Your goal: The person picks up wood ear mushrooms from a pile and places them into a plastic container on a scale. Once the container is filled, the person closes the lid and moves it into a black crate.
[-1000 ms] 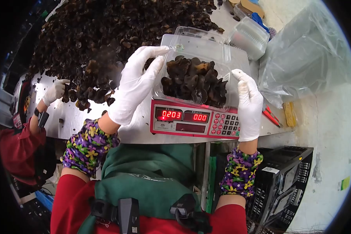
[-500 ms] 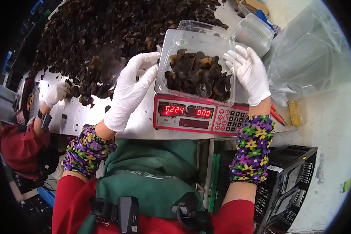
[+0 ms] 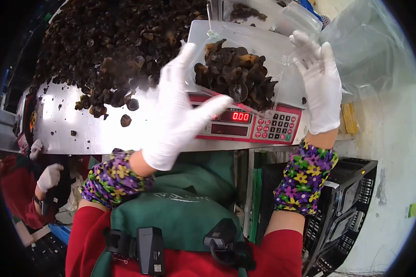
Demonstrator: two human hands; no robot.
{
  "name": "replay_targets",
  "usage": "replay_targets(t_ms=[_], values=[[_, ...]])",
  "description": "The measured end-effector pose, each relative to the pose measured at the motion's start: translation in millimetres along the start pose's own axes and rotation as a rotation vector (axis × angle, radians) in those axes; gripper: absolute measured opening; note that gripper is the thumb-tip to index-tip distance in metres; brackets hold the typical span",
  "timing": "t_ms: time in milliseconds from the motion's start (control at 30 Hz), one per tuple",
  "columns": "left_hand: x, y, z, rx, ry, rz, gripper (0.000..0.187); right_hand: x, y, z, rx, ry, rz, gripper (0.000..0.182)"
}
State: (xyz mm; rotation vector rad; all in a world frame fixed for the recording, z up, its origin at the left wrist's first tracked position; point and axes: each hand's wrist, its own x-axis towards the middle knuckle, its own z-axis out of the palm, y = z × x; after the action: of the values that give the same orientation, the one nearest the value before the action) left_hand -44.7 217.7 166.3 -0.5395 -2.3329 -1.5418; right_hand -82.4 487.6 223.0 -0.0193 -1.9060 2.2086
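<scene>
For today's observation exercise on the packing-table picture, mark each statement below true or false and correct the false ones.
1. Both hands wear white gloves. True: the left hand and the right hand are both gloved.
2. The clear container holds green leaves. False: it holds dark, curled mushroom pieces.
3. The container sits on a red scale with a keypad. True.
4. The right hand is shut in a fist. False: its fingers are spread open by the container's right edge.
5. A large pile of dark mushrooms lies on the metal table, left of the scale. True.
6. The sleeve covers are plain black. False: the sleeve covers are purple with a flower print.
</scene>
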Motion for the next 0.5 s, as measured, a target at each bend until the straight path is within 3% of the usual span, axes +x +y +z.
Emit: replay_targets(t_ms=[67, 133, 200, 267, 333, 400, 467, 500], values=[[0, 15, 19, 0.258, 0.038, 0.079, 0.108, -20, -4, 9, -0.197, 0.047, -0.11, 0.057], [4, 6, 38, 0.28, 0.083, 0.053, 0.107, -44, -10, 15, -0.282, -0.021, -0.147, 0.056], [8, -3, 49, 0.184, 0.246, -0.008, 0.099, -63, -3, 23, -0.44, 0.079, -0.238, 0.043], [14, -6, 54, 0.134, 0.324, -0.092, 0.087, -81, 10, 30, -0.411, 0.053, -0.263, 0.031], [22, -7, 50, 0.078, 0.346, -0.169, 0.078, -88, 39, 25, -0.776, 0.041, -0.419, 0.023], [28, -31, 48, -0.12, 0.42, -0.082, 0.064, -95, 46, 41, -0.488, 0.155, -0.292, 0.018], [27, -46, 24, -0.517, 0.293, -0.309, 0.052, -93, 50, 38, -0.684, 0.135, -0.436, 0.013], [34, -48, 10, -0.519, 0.244, -0.395, 0.048, -93, 49, 37, -0.696, 0.124, -0.429, 0.011]])
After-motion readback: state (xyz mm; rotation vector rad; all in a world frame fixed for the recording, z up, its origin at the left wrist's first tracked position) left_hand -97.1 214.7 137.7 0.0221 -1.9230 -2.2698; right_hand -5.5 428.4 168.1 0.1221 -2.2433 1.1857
